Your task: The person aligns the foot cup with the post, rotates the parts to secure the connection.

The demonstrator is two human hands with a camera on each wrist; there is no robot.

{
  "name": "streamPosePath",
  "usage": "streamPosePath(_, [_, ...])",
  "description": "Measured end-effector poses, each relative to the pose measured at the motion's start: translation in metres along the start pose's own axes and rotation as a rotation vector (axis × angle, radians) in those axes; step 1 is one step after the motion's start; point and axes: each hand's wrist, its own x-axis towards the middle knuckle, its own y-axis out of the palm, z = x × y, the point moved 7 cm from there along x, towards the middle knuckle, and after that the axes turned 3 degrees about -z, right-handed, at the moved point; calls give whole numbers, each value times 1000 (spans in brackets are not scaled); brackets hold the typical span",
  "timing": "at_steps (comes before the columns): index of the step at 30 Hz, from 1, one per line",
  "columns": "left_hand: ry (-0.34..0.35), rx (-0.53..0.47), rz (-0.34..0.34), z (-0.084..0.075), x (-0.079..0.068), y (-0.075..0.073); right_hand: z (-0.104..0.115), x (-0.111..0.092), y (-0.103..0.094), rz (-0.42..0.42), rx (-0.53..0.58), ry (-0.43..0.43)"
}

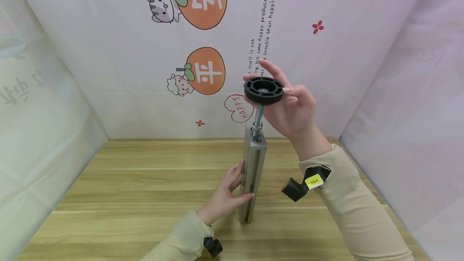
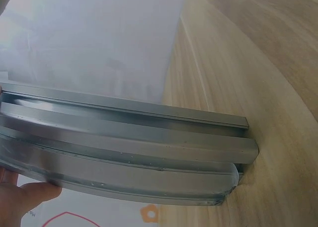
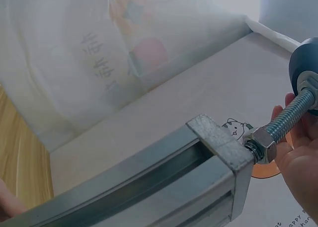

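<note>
A grey aluminium profile (image 1: 255, 162) stands upright on the wooden table, its long slots facing out. The left hand (image 1: 224, 196) grips it low down, thumb on one side and fingers on the other. From the capped top end rises a threaded rod (image 3: 290, 116) with a hex nut (image 3: 261, 144) close to the end plate (image 3: 221, 137). A round black leveling foot (image 1: 264, 98) sits on the rod, its ribbed face up. The right hand (image 1: 291, 110) holds the foot's rim between thumb and fingers, the index finger raised. Some fingers are hidden behind the foot.
The wooden table (image 1: 145, 188) has white printed cloth walls (image 1: 119, 71) on its back and both sides. Black camera mounts are strapped to both sleeves, the right mount (image 1: 295, 189) hanging beside the profile.
</note>
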Motion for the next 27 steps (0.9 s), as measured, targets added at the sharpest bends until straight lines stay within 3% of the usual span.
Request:
streamPosePath(7, [-6,-3,-1,-1,0,-1,1,1,1,31,-34,-10])
streamPosePath(14, [5,-9,-6,-1,-1,-1,5,0,-4,-11,-172,-49])
streamPosePath(18, [6,-8,-9,-2,-1,-1,9,-4,-9,-84,-264,-80])
streamPosePath(27, [14,-2,-5,-3,0,0,20,-13,-11,-338,-530,-165])
